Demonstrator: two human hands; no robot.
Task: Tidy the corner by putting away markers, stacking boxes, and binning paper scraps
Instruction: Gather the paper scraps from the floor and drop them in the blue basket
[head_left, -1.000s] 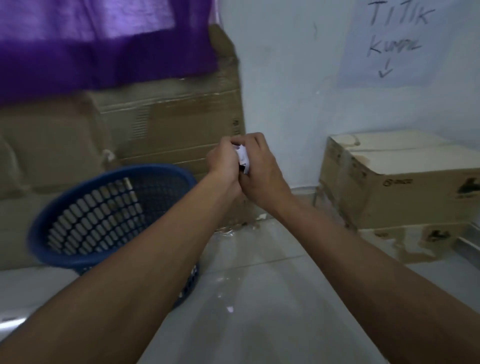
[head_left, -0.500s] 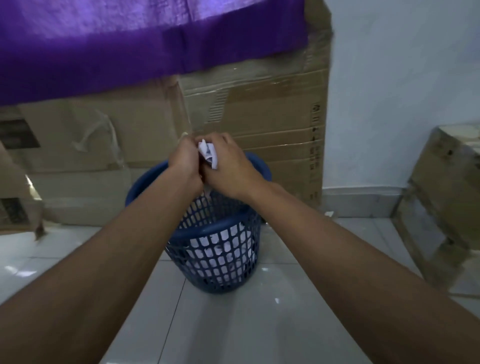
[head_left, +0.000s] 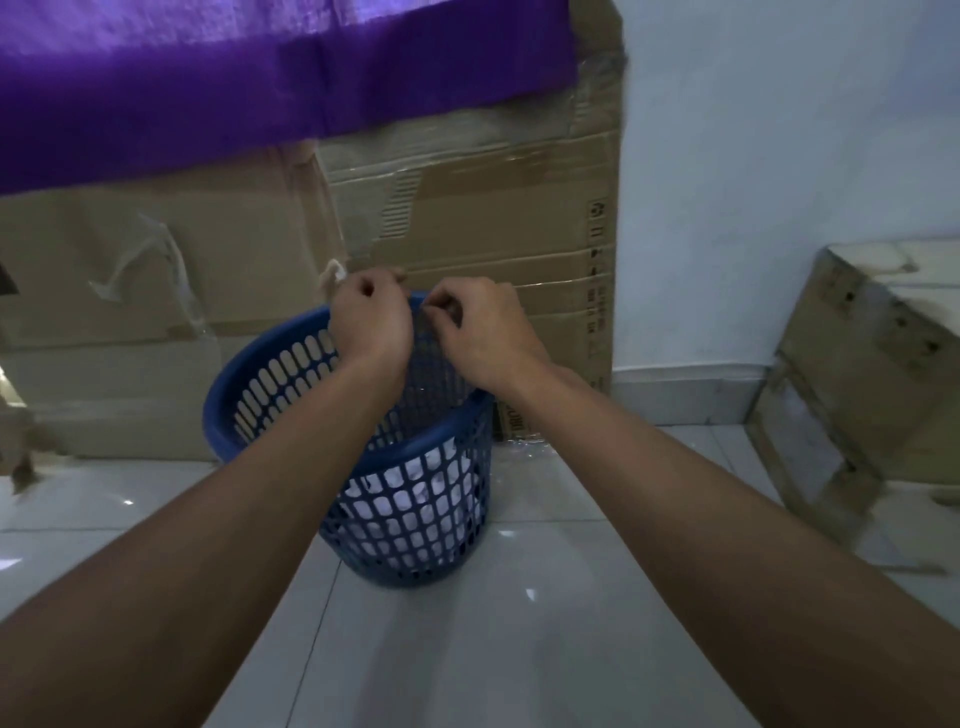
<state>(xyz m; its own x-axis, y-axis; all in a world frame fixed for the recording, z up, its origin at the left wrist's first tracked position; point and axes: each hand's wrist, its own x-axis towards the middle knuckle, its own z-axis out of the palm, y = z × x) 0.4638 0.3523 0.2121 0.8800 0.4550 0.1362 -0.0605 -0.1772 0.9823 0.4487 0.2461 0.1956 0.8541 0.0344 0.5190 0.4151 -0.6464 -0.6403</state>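
Note:
A blue plastic mesh basket (head_left: 415, 453) stands on the white tiled floor, and white crumpled paper (head_left: 410, 488) shows through its holes at the bottom. Both my hands hover over the basket's far rim, a small gap between them. My left hand (head_left: 369, 322) has its fingers curled in and no paper shows in it. My right hand (head_left: 483, 332) is curled too, fingertips pinched together, with nothing visible in it. No markers are in view.
Large flattened cardboard (head_left: 493, 218) leans on the wall behind the basket, partly under a purple cloth (head_left: 260, 78). A cardboard box (head_left: 872, 374) stands on the floor at the right. Glossy floor tiles (head_left: 493, 623) lie in front of the basket.
The view swung left until the basket sat in the centre. My hands, pressed together around a white paper ball before, have come apart over the basket and the ball is gone from them.

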